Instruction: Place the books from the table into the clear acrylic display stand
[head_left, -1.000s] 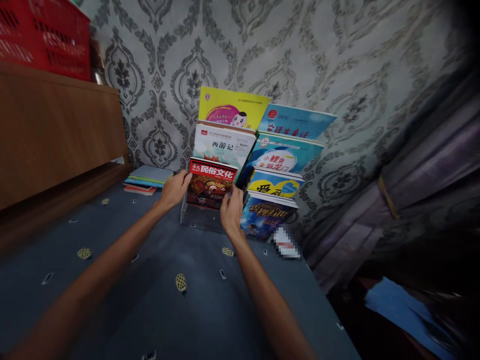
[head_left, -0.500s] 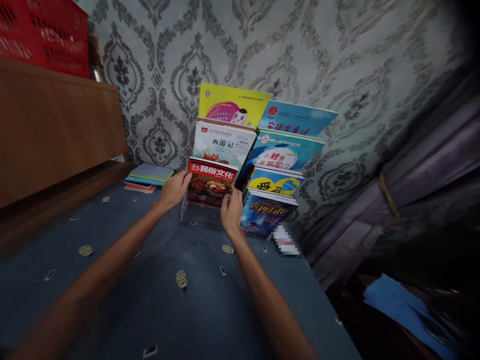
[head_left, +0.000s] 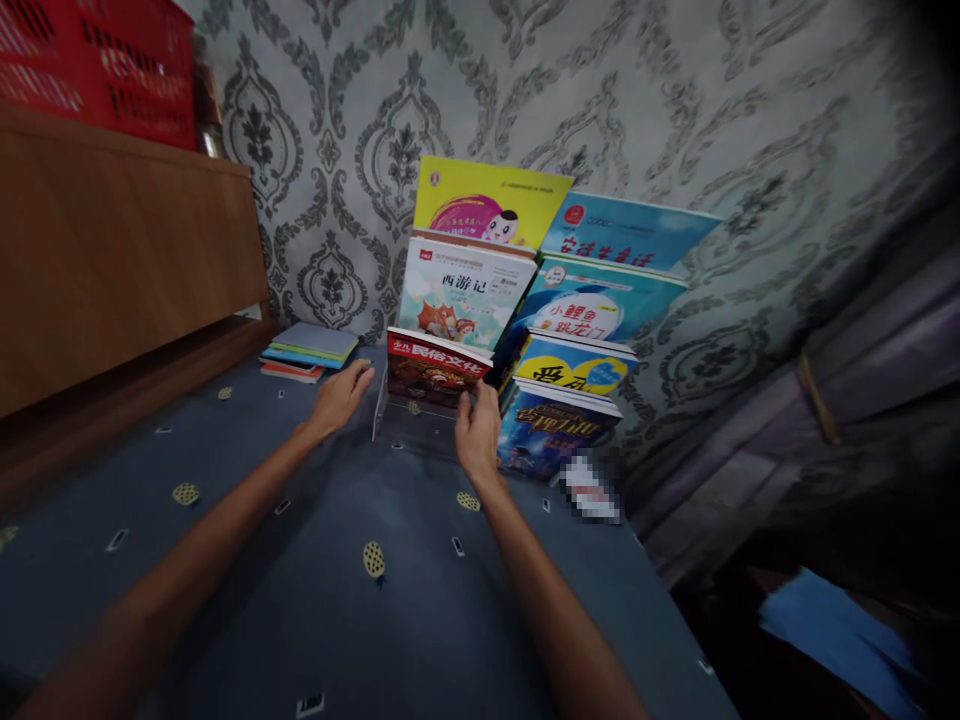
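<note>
A red-covered book (head_left: 431,367) sits low in the front tier of a clear acrylic rack (head_left: 411,428) on a blue patterned surface (head_left: 337,610). My right hand (head_left: 478,432) pinches the book's lower right corner. My left hand (head_left: 339,398) hovers just left of the rack with its fingers loosely spread, off the book. Behind the red book stand a white book (head_left: 465,295) and a yellow book (head_left: 487,200). The rack's right column holds several blue and yellow books (head_left: 596,310).
A small flat stack of books (head_left: 307,350) lies at the back left by the wall. A wooden cabinet (head_left: 112,260) with a red crate (head_left: 97,60) on top runs along the left. Grey-purple curtains (head_left: 862,400) hang at the right.
The red book has dropped lower into the front tier. My left hand has let go of its left edge and pulled back a little. The camera view shifted slightly.
</note>
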